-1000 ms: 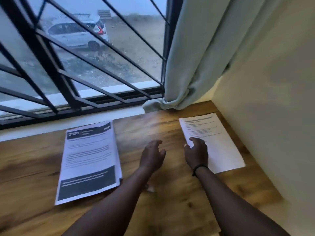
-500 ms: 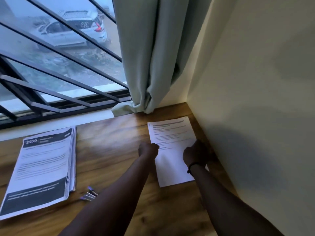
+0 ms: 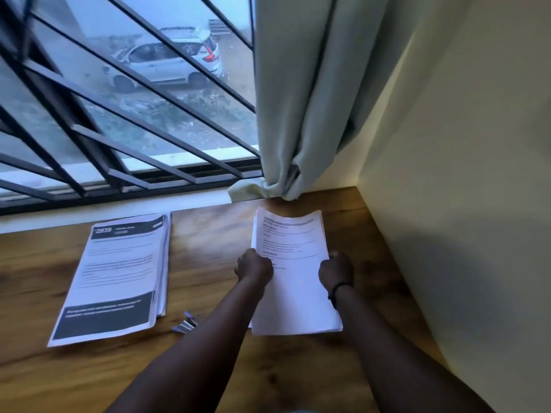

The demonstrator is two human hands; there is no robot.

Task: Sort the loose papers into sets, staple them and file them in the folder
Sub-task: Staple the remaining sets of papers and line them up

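Gripped along both long edges, a white paper set (image 3: 293,281) is now held between the left hand (image 3: 255,267) and the right hand (image 3: 335,269), fingers curled round it, where a second ago only a single sheet was touched by the right hand. Its far end is lifted and bowed off the wooden desk (image 3: 208,368). Squaring for stapling is judged underway. Well left of the left hand, the dark-banded stack (image 3: 119,272) lies flat, staple strips (image 3: 186,323) beside it.

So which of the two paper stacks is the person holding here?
The plain white stack by the wall: left hand and right hand grip its side edges. The stack with dark banners, to its left, lies untouched.
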